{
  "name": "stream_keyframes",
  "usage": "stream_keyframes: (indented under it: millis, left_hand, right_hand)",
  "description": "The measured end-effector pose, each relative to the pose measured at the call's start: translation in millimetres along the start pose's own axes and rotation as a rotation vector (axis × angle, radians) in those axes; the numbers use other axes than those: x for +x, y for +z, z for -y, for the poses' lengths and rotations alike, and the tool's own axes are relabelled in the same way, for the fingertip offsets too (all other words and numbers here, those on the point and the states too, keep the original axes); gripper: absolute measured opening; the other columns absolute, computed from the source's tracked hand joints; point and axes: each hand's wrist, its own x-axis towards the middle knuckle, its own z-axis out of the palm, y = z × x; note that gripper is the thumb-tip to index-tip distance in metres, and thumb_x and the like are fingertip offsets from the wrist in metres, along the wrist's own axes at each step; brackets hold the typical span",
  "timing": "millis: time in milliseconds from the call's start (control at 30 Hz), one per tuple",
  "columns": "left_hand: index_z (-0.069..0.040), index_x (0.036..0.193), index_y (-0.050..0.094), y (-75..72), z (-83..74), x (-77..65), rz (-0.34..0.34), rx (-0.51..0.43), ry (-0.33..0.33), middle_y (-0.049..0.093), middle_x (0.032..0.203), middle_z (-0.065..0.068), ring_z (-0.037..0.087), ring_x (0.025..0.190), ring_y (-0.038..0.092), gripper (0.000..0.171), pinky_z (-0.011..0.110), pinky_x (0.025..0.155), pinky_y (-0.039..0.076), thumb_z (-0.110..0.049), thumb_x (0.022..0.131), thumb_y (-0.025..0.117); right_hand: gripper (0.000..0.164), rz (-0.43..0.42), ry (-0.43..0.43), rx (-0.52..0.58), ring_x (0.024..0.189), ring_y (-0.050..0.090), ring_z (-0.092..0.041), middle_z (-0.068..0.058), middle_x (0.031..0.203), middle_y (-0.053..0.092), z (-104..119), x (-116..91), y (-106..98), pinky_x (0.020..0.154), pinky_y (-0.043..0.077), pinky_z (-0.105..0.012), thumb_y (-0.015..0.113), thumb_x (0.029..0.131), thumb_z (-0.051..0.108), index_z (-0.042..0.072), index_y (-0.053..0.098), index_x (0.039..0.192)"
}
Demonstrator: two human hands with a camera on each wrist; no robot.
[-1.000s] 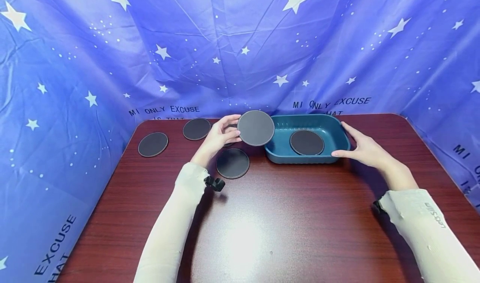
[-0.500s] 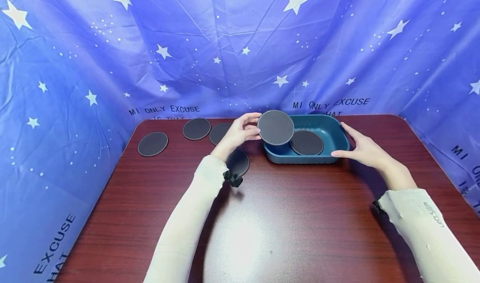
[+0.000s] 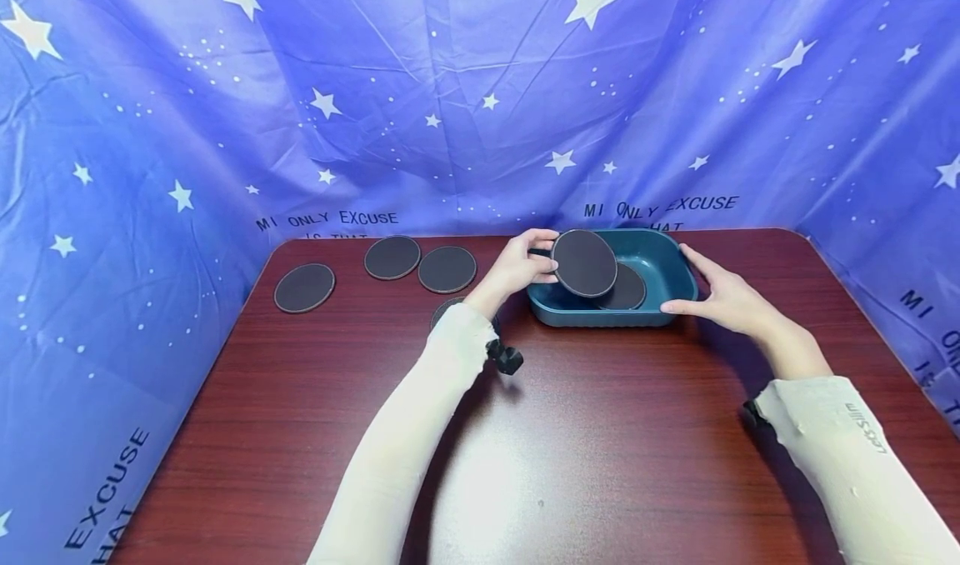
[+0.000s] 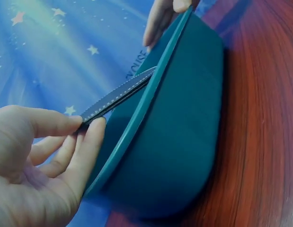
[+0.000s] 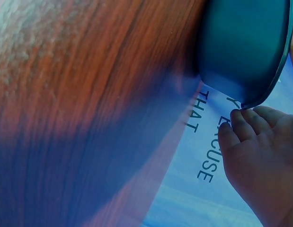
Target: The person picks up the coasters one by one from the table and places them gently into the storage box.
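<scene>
My left hand [image 3: 521, 267] pinches a round black coaster [image 3: 584, 262] by its left edge, thumb and fingers on opposite faces. The coaster is tilted over the left part of a teal rectangular basin [image 3: 600, 318]; the left wrist view shows its stitched edge [image 4: 113, 98] reaching past the basin's rim. A second coaster [image 3: 628, 288] lies inside the basin, partly hidden behind the held one. At the basin's right end, my right hand [image 3: 731, 300] holds the rim, thumb at the front corner and fingers along the outer side.
On the wooden table [image 3: 600, 432], left of the basin, lie a far-left coaster [image 3: 304, 287], a back coaster [image 3: 392, 257] and another beside it [image 3: 447, 269]. One more coaster [image 3: 444, 307] is mostly covered by the left wrist. A starry blue curtain [image 3: 450, 90] hangs behind.
My left hand has carried the coaster rightward, from beside the basin's left end to over its inside, and lowered it slightly. My right hand stays at the basin's right end.
</scene>
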Motion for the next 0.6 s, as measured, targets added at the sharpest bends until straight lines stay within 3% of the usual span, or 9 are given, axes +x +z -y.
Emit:
stream_keyframes:
  millis: [233,467,600]
  left_hand:
    - [0.002,0.141,0.048,20.3,-2.3,7.8,0.013,0.057,-0.045,0.050,0.139,0.026,0.018,0.082,0.063,0.053,0.034,0.078,0.064,0.014,0.091,0.057]
    - [0.001,0.139,0.050,39.8,-2.7,13.7,0.023,0.113,-0.099,0.055,0.134,0.023,0.037,0.102,0.069,0.049,0.039,0.084,0.063,0.012,0.092,0.059]
    - [-0.001,0.137,0.052,47.0,2.6,16.8,0.021,0.127,-0.137,0.058,0.129,0.020,0.033,0.097,0.071,0.047,0.039,0.083,0.063,0.012,0.092,0.060]
  right_hand:
    - [0.112,-0.005,0.005,-0.004,0.147,0.021,-0.052,-0.025,0.165,0.016,-1,0,-1,0.113,0.024,-0.072,0.079,0.083,0.040,0.018,0.003,0.162]
    - [0.111,0.015,0.020,0.013,0.148,0.019,-0.051,-0.024,0.165,0.013,-1,0,0,0.113,0.023,-0.074,0.077,0.085,0.041,0.019,0.000,0.162]
    - [0.111,0.018,0.018,0.020,0.148,0.018,-0.051,-0.023,0.166,0.012,0,0,1,0.112,0.023,-0.075,0.077,0.085,0.042,0.020,-0.001,0.161]
